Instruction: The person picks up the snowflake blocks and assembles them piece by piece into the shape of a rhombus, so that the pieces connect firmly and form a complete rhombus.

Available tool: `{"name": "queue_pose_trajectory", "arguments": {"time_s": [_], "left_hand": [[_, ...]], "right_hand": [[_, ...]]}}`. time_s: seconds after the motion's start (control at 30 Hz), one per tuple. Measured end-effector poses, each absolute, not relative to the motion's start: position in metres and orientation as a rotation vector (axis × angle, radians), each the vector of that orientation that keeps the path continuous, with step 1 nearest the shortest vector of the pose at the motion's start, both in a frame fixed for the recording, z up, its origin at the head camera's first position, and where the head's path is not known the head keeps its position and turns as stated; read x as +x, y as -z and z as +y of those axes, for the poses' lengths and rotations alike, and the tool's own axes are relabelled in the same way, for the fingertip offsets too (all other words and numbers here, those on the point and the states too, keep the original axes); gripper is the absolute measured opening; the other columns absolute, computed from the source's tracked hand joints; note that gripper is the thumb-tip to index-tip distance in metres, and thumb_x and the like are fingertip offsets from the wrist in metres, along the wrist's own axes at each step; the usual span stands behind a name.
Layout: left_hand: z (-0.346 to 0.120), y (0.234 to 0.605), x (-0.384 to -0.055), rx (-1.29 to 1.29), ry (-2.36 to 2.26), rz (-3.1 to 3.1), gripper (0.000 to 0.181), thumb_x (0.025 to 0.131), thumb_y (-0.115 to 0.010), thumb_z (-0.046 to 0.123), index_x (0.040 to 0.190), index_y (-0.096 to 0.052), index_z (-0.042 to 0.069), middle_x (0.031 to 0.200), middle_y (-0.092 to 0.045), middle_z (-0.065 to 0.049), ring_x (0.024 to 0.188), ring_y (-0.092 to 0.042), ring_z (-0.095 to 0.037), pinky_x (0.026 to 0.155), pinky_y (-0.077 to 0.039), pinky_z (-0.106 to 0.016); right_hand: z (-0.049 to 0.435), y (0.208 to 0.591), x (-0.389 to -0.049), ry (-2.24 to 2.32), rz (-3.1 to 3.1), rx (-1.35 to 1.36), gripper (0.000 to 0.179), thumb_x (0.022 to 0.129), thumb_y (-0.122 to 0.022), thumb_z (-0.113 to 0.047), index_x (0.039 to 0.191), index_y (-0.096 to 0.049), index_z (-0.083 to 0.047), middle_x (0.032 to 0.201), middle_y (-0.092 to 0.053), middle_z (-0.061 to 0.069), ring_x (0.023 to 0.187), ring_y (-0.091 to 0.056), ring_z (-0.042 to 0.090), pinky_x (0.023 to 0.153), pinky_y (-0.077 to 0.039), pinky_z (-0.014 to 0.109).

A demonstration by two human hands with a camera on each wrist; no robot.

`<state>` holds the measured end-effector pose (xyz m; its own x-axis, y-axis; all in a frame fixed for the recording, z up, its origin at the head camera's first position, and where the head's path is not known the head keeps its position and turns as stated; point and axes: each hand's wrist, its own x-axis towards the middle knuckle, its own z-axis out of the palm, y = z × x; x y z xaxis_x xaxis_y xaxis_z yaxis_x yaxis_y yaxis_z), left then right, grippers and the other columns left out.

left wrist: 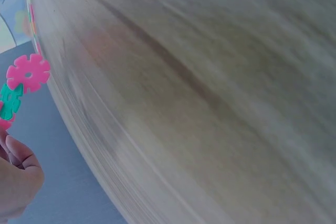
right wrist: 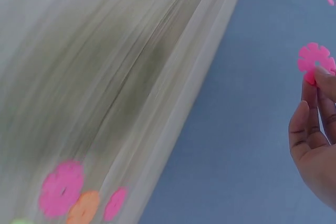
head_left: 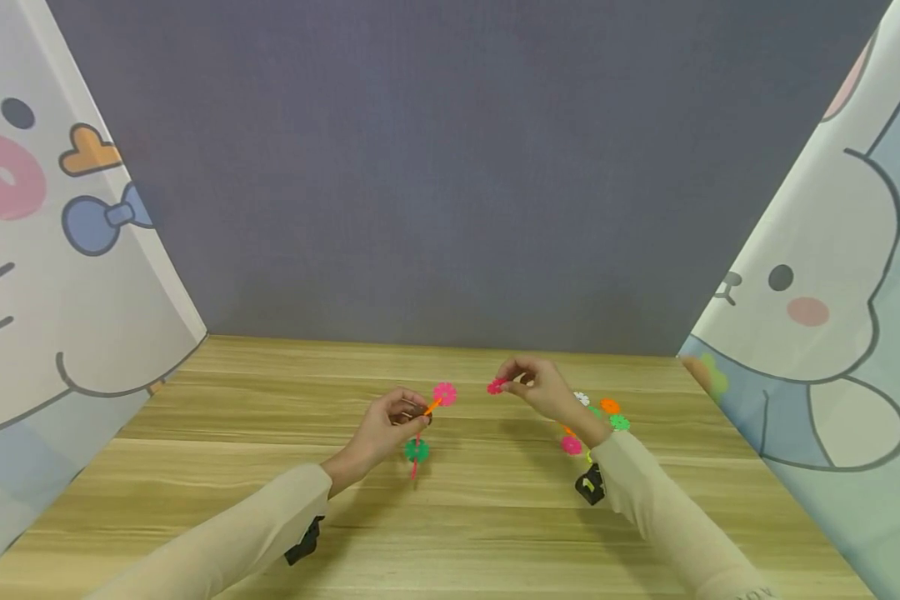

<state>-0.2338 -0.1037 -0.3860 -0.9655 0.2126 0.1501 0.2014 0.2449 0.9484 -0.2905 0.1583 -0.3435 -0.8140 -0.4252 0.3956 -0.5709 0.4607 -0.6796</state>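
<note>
My left hand holds a small chain of interlocking flower-shaped discs above the wooden table. An orange disc is at its fingertips, joined to a pink disc on the right. A green disc and edge-on pink ones hang below the fingers. The left wrist view shows part of this chain, a pink disc against a green one. To the right, my right hand pinches a single deep-pink disc between thumb and fingers, a short gap away from the chain.
Several loose discs lie on the table by the right forearm, among them an orange disc, a light green disc and a pink disc. A dark grey panel stands behind the table, with cartoon-printed panels on both sides.
</note>
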Motion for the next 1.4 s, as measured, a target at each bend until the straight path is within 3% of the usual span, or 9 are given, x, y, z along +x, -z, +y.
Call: {"name": "queue_pose_trajectory", "arguments": {"time_s": [0.13, 0.57, 1.1, 1.4], "left_hand": [[-0.103, 0.387, -0.234, 0.398, -1.874, 2.480, 0.020, 0.084, -0.065, 0.011, 0.102, -0.058, 0.007, 0.099, -0.068, -0.013, 0.074, -0.056, -0.015, 0.066, -0.048, -0.026], [-0.100, 0.387, -0.234, 0.422, -1.862, 2.465, 0.022, 0.084, -0.065, 0.013, 0.103, -0.057, 0.005, 0.100, -0.067, -0.015, 0.075, -0.056, -0.015, 0.066, -0.047, -0.027], [-0.100, 0.386, -0.234, 0.429, -1.856, 2.473, 0.019, 0.085, -0.064, 0.011, 0.102, -0.058, 0.008, 0.098, -0.069, -0.010, 0.075, -0.056, -0.017, 0.068, -0.047, -0.030], [-0.101, 0.386, -0.233, 0.482, -1.832, 2.460, 0.021, 0.085, -0.064, 0.014, 0.104, -0.057, 0.007, 0.102, -0.067, -0.018, 0.076, -0.056, -0.018, 0.069, -0.046, -0.030]], "right_hand": [[0.140, 0.329, -0.275, -1.338, -2.495, 0.913, 0.007, 0.079, -0.064, 0.007, 0.086, -0.062, 0.007, 0.087, -0.065, 0.021, 0.081, -0.060, 0.034, 0.065, -0.048, 0.027], [0.116, 0.316, -0.264, -1.367, -2.387, 1.037, 0.007, 0.077, -0.064, 0.011, 0.083, -0.062, 0.010, 0.083, -0.065, 0.023, 0.080, -0.059, 0.038, 0.065, -0.051, 0.034], [0.114, 0.312, -0.261, -1.327, -2.409, 1.068, 0.006, 0.078, -0.063, 0.011, 0.083, -0.062, 0.008, 0.086, -0.066, 0.021, 0.083, -0.061, 0.034, 0.068, -0.052, 0.036], [0.115, 0.313, -0.263, -1.350, -2.427, 1.103, 0.006, 0.079, -0.061, 0.011, 0.083, -0.062, 0.006, 0.088, -0.066, 0.021, 0.084, -0.062, 0.032, 0.071, -0.052, 0.035]]}}
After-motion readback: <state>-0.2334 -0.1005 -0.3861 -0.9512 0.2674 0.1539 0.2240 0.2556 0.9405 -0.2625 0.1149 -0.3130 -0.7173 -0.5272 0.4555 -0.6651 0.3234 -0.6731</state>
